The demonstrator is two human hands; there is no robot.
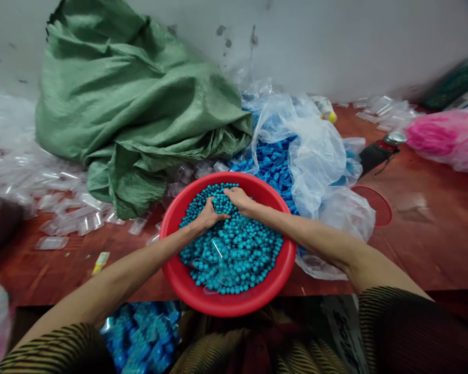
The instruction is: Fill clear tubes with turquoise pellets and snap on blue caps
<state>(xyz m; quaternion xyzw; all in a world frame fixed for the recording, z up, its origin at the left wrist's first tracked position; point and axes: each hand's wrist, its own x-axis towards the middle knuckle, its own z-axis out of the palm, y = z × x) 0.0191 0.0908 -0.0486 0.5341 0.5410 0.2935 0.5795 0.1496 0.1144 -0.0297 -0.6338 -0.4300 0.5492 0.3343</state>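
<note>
A red plastic basin (173, 270) is filled with turquoise round beads (242, 244), and a few small clear plastic pieces (218, 249) lie among them. Both hands are down in the beads toward the far side of the basin. My left hand (209, 214) has its thumb spread away from its fingers, with beads between; the fingertips dip among the beads. Close beside it on the right, my right hand (238, 199) touches the beads, its fingers mostly hidden by the hand and the beads.
A green woven sack (140, 98) slumps behind the basin, with clear plastic boxes (74, 218) at left. Blue plastic parts (275, 163) spill from a clear bag (315, 150) at right. Farther right are a dark flask (378, 153), a red round lid (374, 205) and a pink bundle (448, 137). Blue pieces (140, 332) sit below the table edge.
</note>
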